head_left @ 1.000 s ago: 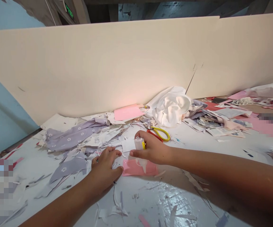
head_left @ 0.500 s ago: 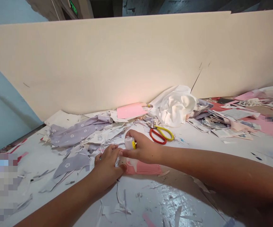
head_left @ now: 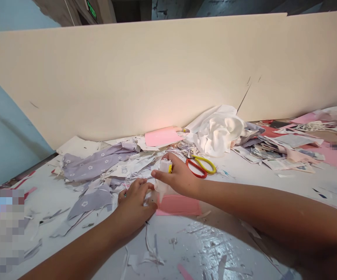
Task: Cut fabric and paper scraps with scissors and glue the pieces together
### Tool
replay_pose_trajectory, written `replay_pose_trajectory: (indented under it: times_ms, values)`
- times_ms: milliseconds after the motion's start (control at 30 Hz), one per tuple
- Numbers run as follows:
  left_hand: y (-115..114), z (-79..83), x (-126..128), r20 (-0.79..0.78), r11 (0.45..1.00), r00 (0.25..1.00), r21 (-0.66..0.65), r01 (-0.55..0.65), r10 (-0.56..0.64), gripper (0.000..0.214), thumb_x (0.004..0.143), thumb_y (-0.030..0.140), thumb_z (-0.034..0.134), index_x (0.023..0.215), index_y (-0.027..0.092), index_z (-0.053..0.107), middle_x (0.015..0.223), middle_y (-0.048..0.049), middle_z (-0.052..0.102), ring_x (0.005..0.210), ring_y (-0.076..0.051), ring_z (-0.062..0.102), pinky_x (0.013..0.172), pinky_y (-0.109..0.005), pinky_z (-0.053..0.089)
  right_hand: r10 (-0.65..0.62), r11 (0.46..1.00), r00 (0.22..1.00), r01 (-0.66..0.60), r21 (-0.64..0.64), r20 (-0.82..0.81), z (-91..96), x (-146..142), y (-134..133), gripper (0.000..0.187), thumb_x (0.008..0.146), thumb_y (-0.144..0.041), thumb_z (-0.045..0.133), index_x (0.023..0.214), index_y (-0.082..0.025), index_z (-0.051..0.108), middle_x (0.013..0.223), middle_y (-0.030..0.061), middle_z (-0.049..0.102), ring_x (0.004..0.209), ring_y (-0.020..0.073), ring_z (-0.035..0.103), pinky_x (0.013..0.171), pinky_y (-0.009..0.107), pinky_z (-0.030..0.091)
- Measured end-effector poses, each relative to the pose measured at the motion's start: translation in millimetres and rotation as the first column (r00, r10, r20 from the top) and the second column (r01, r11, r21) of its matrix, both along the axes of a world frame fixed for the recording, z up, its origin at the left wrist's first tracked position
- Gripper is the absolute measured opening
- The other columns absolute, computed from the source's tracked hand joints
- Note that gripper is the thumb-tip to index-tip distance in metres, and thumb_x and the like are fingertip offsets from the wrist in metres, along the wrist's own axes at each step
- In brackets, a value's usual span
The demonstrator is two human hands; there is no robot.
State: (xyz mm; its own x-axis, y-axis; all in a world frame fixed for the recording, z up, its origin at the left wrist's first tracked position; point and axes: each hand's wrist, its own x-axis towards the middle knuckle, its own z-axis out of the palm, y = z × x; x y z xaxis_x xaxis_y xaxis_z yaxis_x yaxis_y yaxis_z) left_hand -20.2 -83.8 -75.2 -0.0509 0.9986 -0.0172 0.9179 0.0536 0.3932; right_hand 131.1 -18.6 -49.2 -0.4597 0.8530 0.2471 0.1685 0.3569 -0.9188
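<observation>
Fingers of the right hand (head_left: 177, 177) are closed around a small translucent bottle (head_left: 165, 167) with a yellow label, its body uppermost and its nozzle slanting down. That nozzle reaches toward the left end of a pink piece (head_left: 180, 205), just below the grip and a little nearer the body; whether the tip touches it, I cannot tell. The relation that matters is this one: the piece lies flat on the desk (head_left: 170, 227) with its long axis running left to right, so most of its length stretches rightward from the nozzle. The right hand is over its far edge, while the left hand (head_left: 136, 200), left of the grip, is nearest its left end, thumb at that edge. The left fingers are bent downward and apart from the thumb; whether they pinch anything is unclear.

Just right of the grip and slightly beyond lie scissors (head_left: 200, 166) with red and yellow handles. Farther left is flowered lilac cloth (head_left: 98, 161) among paper scraps (head_left: 136, 165). Beyond the grip lie a paler pink sheet (head_left: 162, 137) and, to its right, crumpled white cloth (head_left: 220, 130), both before an upright cream board (head_left: 142, 77).
</observation>
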Motion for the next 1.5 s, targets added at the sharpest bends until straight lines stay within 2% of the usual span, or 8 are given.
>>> replay_pose_trajectory:
  times_ms: [100,500,733,933,1067,1200,1300,1500]
  values:
    - [-0.2,-1.1,-0.1,0.008,1.000,1.000,-0.003,-0.016,0.016,0.037,0.068,0.028,0.041,0.104,0.031,0.051,0.133,0.0013,0.036,0.127,-0.025,0.027,0.102,-0.045,0.017,-0.034,0.999,0.999,0.034,-0.028,0.011,5.1,9.0,0.3,0.040,0.067,-0.051,0.060,0.085,-0.023,0.039,0.064,-0.0060,0.047,0.054,0.0101,0.043,0.049,0.022,0.034]
    - [-1.7,1.1,2.5,-0.010,0.998,0.998,-0.014,-0.055,0.055,0.045,0.070,0.032,0.043,0.115,0.032,0.049,0.139,0.0009,0.031,0.127,-0.032,0.025,0.099,-0.049,0.023,0.096,0.994,0.995,-0.095,-0.052,0.025,-4.2,6.9,-7.4,0.038,0.066,-0.042,0.064,0.083,-0.023,0.037,0.063,-0.0069,0.044,0.055,0.0097,0.041,0.049,0.022,0.034]
    - [-2.3,3.3,4.3,-0.017,0.999,0.999,-0.019,-0.050,0.049,0.046,0.067,0.027,0.043,0.112,0.030,0.050,0.135,0.0007,0.035,0.125,-0.029,0.029,0.099,-0.046,0.023,0.047,0.996,0.984,-0.060,0.073,0.174,1.1,19.6,-6.7,0.033,0.068,-0.043,0.060,0.082,-0.023,0.038,0.062,-0.0066,0.044,0.053,0.0096,0.038,0.050,0.023,0.031]
    - [-3.2,6.4,6.2,-0.010,0.998,0.998,-0.013,-0.057,0.057,0.039,0.065,0.026,0.044,0.103,0.030,0.054,0.133,0.0009,0.037,0.123,-0.029,0.032,0.099,-0.046,0.023,-0.010,0.997,0.954,-0.013,0.073,0.299,5.2,48.6,-1.7,0.032,0.066,-0.039,0.062,0.081,-0.023,0.039,0.059,-0.0070,0.044,0.050,0.0098,0.040,0.046,0.022,0.030]
    - [-3.9,9.2,8.9,0.010,0.997,0.998,-0.030,-0.066,0.067,0.038,0.065,0.026,0.043,0.101,0.030,0.053,0.135,0.0016,0.036,0.123,-0.028,0.032,0.098,-0.045,0.024,-0.080,0.993,0.976,0.060,0.100,0.204,20.6,67.2,5.1,0.033,0.064,-0.040,0.065,0.080,-0.022,0.043,0.061,-0.0066,0.044,0.052,0.0097,0.041,0.049,0.023,0.033]
    - [-5.4,10.9,10.8,0.009,0.997,0.998,-0.033,-0.067,0.067,0.038,0.065,0.027,0.043,0.102,0.030,0.054,0.134,0.0013,0.037,0.123,-0.029,0.032,0.098,-0.045,0.025,-0.177,0.983,0.970,0.181,0.010,-0.165,35.9,80.2,22.3,0.033,0.068,-0.046,0.063,0.081,-0.021,0.046,0.066,-0.0053,0.048,0.055,0.0087,0.045,0.052,0.023,0.036]
    - [-6.5,10.9,10.6,0.015,0.998,0.998,-0.006,-0.064,0.064,0.038,0.067,0.026,0.042,0.103,0.030,0.053,0.133,0.0009,0.038,0.122,-0.028,0.032,0.098,-0.045,0.024,-0.203,0.971,0.905,0.136,-0.196,-0.375,35.0,89.1,38.5,0.035,0.065,-0.044,0.067,0.080,-0.021,0.046,0.066,-0.0056,0.048,0.054,0.0072,0.046,0.052,0.023,0.040]
    - [-9.5,8.2,8.6,0.063,0.994,0.992,-0.013,-0.110,0.110,0.038,0.069,0.030,0.042,0.105,0.030,0.054,0.133,0.0007,0.036,0.123,-0.034,0.026,0.094,-0.050,0.028,-0.308,0.822,0.858,0.023,-0.569,-0.411,10.6,97.7,45.1,0.042,0.049,-0.011,0.078,0.066,-0.020,0.040,0.067,-0.0037,0.052,0.068,0.0118,0.058,0.063,0.024,0.049]
